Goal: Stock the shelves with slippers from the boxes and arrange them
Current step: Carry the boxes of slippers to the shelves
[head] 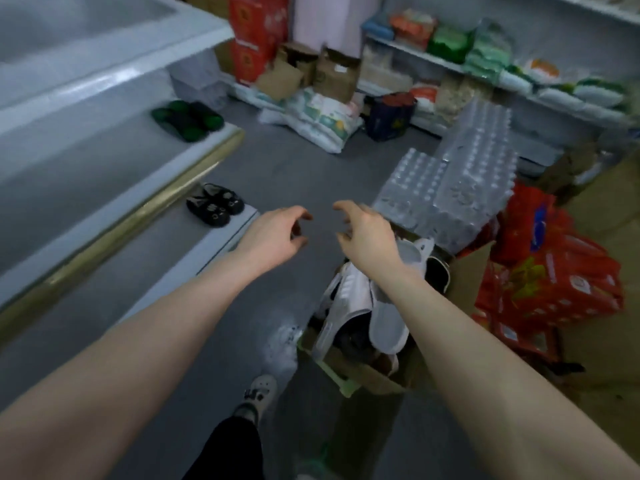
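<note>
Beside the front edge of the lower shelf [162, 271], left hand [277, 233] and right hand [363, 233] hover empty, fingers loosely curled, seemingly at the fetching step: next, reach down into the box [363, 375] for white slippers [349, 299] heaped inside.

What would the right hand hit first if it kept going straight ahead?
Nothing close: the right hand points over bare floor. Farther on, perhaps the shelf end by the green slippers; depth is unclear.
</note>
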Demonstrator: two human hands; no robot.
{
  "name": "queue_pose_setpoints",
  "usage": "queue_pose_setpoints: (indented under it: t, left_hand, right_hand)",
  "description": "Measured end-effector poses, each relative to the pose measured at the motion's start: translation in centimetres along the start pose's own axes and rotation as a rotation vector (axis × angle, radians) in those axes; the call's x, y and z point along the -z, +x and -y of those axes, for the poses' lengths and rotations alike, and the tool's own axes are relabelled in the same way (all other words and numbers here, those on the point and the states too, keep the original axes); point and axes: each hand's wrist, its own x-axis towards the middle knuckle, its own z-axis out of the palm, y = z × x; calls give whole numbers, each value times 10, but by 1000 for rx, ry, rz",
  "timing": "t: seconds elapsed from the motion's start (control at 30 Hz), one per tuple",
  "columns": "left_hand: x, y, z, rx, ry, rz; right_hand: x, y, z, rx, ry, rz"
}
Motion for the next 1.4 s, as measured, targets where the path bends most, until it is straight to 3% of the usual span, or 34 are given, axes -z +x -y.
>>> queue_pose_setpoints:
  t: [0.33, 0.77, 1.4]
  left_hand:
    - [37, -208, -13, 427, 13, -236]
    - [102, -489, -14, 869, 99, -581]
    - [126, -967, -61, 1341, 174, -856]
  right_hand:
    - [-15, -91, 95, 466, 57, 130]
    - [-35, -234, 287, 928, 132, 349]
    - [-88, -624, 570, 1455, 263, 600]
